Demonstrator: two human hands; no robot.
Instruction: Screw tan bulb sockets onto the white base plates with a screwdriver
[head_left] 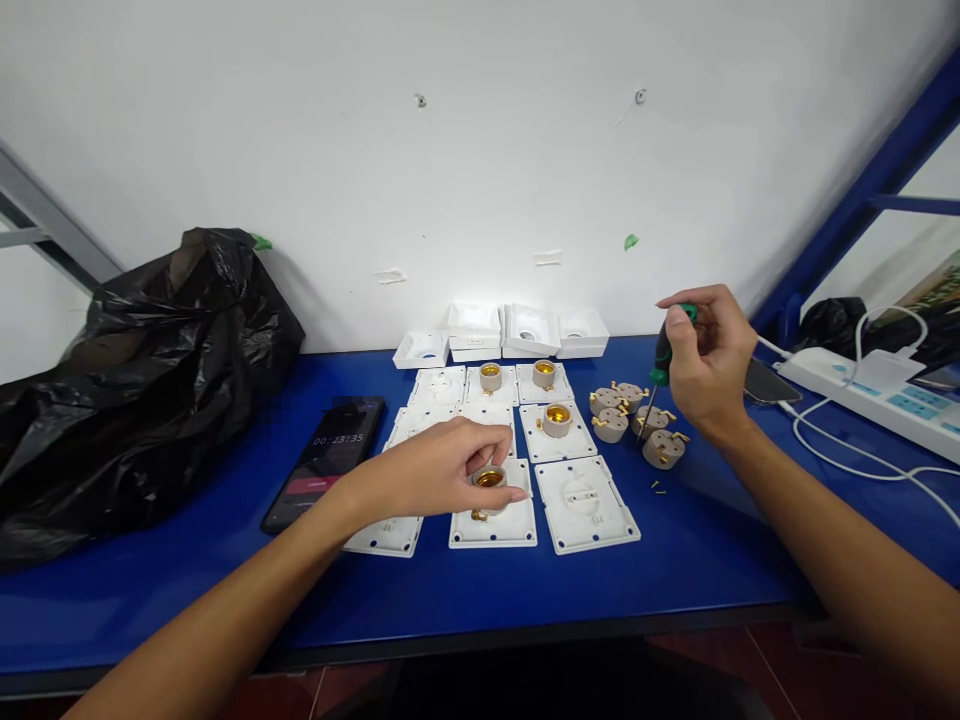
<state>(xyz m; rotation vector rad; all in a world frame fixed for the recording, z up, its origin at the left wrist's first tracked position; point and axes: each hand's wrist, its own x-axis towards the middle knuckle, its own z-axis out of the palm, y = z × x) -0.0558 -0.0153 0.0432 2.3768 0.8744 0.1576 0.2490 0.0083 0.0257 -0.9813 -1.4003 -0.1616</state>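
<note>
My left hand grips a round lamp socket with a brass-coloured inside, on a square white base plate near the front. In my right hand is a screwdriver with a green and black handle, its shaft pointing down among several loose sockets. The tip is too small to make out clearly. Two small screws lie just in front of these. More white plates spread in rows; three of them carry a socket, brass side up. A bare plate lies right of my left hand.
White square covers are stacked against the wall. A phone with a running timer lies at left, beside a big black plastic bag. To the right are a power strip, white cables and another phone.
</note>
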